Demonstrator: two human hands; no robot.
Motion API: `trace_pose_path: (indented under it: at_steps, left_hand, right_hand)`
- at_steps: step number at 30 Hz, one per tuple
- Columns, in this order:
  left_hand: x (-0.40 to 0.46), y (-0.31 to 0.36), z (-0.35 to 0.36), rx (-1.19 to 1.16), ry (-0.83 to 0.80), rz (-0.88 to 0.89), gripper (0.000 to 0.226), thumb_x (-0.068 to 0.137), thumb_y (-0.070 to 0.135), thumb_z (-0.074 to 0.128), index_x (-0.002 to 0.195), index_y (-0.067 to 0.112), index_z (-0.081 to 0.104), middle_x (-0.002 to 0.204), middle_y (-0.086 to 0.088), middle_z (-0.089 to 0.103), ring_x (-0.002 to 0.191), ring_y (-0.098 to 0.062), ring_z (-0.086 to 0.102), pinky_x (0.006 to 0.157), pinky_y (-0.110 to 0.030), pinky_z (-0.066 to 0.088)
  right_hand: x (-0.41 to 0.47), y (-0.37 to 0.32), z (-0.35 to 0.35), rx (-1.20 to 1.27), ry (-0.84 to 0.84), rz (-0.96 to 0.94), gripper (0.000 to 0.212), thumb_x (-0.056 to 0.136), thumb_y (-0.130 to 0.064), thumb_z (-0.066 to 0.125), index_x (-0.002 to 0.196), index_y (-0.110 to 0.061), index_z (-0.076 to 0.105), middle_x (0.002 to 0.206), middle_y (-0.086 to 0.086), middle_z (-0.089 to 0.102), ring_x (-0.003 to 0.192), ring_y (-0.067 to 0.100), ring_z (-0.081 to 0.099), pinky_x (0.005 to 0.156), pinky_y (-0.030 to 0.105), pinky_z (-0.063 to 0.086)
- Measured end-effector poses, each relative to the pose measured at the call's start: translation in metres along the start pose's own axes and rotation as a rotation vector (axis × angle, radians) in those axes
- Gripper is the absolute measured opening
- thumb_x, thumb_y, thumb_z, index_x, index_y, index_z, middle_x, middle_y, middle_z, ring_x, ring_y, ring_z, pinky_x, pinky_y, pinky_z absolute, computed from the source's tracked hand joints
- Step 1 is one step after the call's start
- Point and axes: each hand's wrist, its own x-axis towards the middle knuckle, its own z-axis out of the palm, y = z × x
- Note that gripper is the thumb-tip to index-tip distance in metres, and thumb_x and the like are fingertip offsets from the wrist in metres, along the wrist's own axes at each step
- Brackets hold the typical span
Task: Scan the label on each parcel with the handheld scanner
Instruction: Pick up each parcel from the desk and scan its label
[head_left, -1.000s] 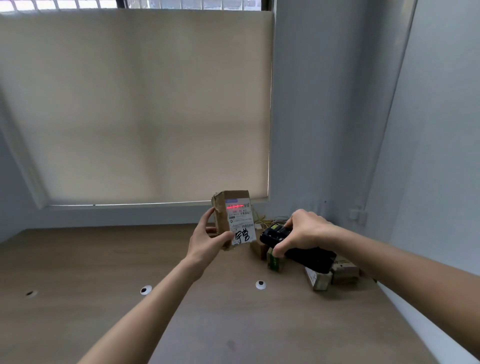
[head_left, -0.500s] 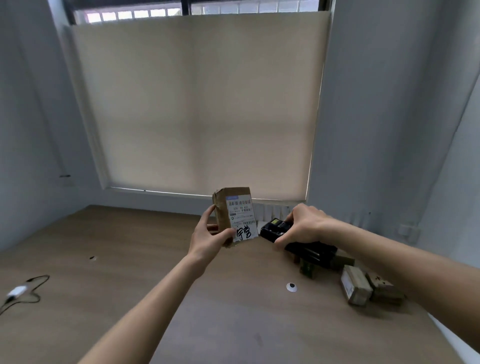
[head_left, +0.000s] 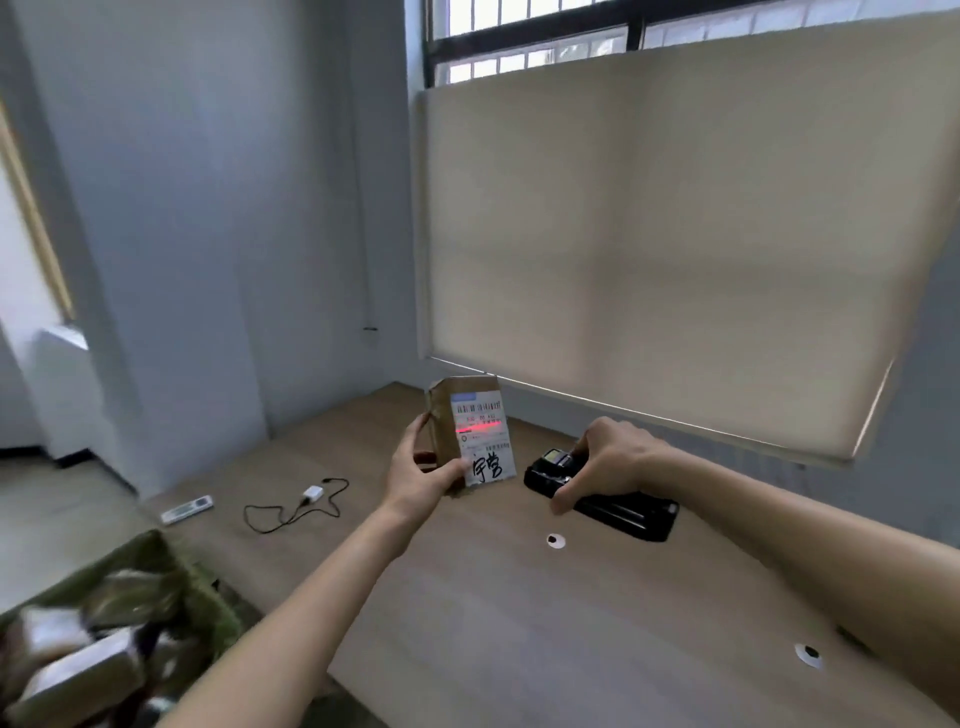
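Across the label (head_left: 483, 436) a red line glows again — hands (head_left: 423, 475) (head_left: 605, 467) still gripping parcel (head_left: 449, 415) and scanner (head_left: 602, 493)

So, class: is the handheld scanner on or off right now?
On. A red scan line glows across the label of the parcel; the scanner faces it.

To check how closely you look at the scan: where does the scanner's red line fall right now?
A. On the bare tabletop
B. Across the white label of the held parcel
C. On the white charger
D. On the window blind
B: the red line crosses the white label on the parcel gripped by the left hand, while the right hand holds the scanner.
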Motion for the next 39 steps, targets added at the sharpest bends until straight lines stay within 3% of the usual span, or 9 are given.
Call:
trace_pose_path:
  at_steps: [4,10,14,17,23,27,30,35,39]
  left_hand:
    - [-0.001,-0.009,-0.121,0.056,0.103,-0.013,0.090,0.070,0.031,0.084,0.148,0.040,0.039,0.109,-0.004,0.070,0.103,-0.023,0.068,0.089,-0.044,0.058]
    - [-0.016,-0.026,-0.279,0.144,0.282,-0.036,0.082,0.076,0.029,0.084,0.145,0.039,0.042,0.126,0.006,0.061,0.114,-0.025,0.063,0.095,-0.051,0.056]
    - [-0.029,-0.044,-0.370,0.176,0.417,-0.066,0.092,0.060,0.048,0.081,0.143,0.045,0.042,0.131,0.000,0.063,0.111,-0.023,0.065,0.096,-0.050,0.056]
    - [-0.042,-0.050,-0.419,0.187,0.478,-0.096,0.091,0.062,0.046,0.080,0.145,0.043,0.041,0.120,0.005,0.065,0.107,-0.019,0.065,0.095,-0.048,0.056]
    - [-0.050,-0.074,-0.492,0.183,0.579,-0.161,0.084,0.073,0.037,0.081,0.144,0.047,0.039,0.134,-0.001,0.062,0.118,-0.023,0.060,0.099,-0.050,0.054]
    - [-0.041,-0.094,-0.530,0.184,0.628,-0.203,0.081,0.085,0.023,0.079,0.152,0.036,0.036,0.139,0.000,0.056,0.118,-0.019,0.055,0.097,-0.041,0.053]
    - [-0.027,-0.117,-0.552,0.154,0.658,-0.225,0.078,0.085,0.023,0.079,0.150,0.037,0.038,0.139,0.001,0.057,0.122,-0.021,0.057,0.102,-0.044,0.053]
    - [0.010,-0.160,-0.573,0.060,0.684,-0.341,0.066,0.093,0.027,0.071,0.150,0.032,0.038,0.123,-0.009,0.067,0.103,-0.022,0.069,0.083,-0.037,0.059]
    - [0.037,-0.201,-0.574,0.040,0.683,-0.439,0.036,0.098,0.031,0.062,0.131,0.031,0.048,0.102,0.006,0.066,0.088,-0.009,0.066,0.056,-0.017,0.053]
  right_hand:
    - [0.010,-0.113,0.036,-0.037,-0.042,-0.101,0.076,0.039,-0.067,0.091,0.099,-0.024,0.074,0.088,-0.004,0.072,0.086,0.019,0.070,0.084,0.034,0.060]
    - [0.015,-0.262,0.087,-0.044,-0.087,-0.247,0.096,0.018,-0.075,0.080,0.101,-0.027,0.075,0.092,-0.004,0.073,0.086,0.018,0.071,0.085,0.036,0.062]
    - [0.013,-0.348,0.118,-0.070,-0.116,-0.341,0.083,0.034,-0.070,0.089,0.101,-0.024,0.073,0.091,-0.003,0.071,0.085,0.018,0.070,0.083,0.034,0.061]
    - [0.015,-0.398,0.140,-0.094,-0.142,-0.406,0.075,0.040,-0.067,0.091,0.098,-0.023,0.072,0.089,-0.003,0.071,0.084,0.018,0.070,0.083,0.035,0.062]
    - [0.032,-0.483,0.182,-0.115,-0.206,-0.528,0.072,0.039,-0.067,0.090,0.095,-0.026,0.075,0.087,-0.004,0.072,0.082,0.018,0.070,0.080,0.034,0.062]
    - [0.057,-0.527,0.210,-0.061,-0.285,-0.579,0.067,0.043,-0.061,0.093,0.094,-0.021,0.075,0.087,-0.001,0.075,0.080,0.018,0.072,0.071,0.030,0.062]
    - [0.079,-0.553,0.234,0.034,-0.354,-0.589,0.063,0.050,-0.056,0.095,0.096,-0.018,0.076,0.088,0.002,0.076,0.081,0.019,0.073,0.065,0.028,0.059]
    - [0.121,-0.589,0.278,0.346,-0.468,-0.628,0.050,0.059,-0.046,0.097,0.099,-0.023,0.078,0.091,-0.003,0.078,0.085,0.017,0.075,0.080,0.031,0.061]
    - [0.153,-0.606,0.318,0.515,-0.592,-0.608,0.062,0.065,-0.045,0.096,0.119,-0.024,0.072,0.102,-0.004,0.078,0.092,0.015,0.075,0.089,0.034,0.061]
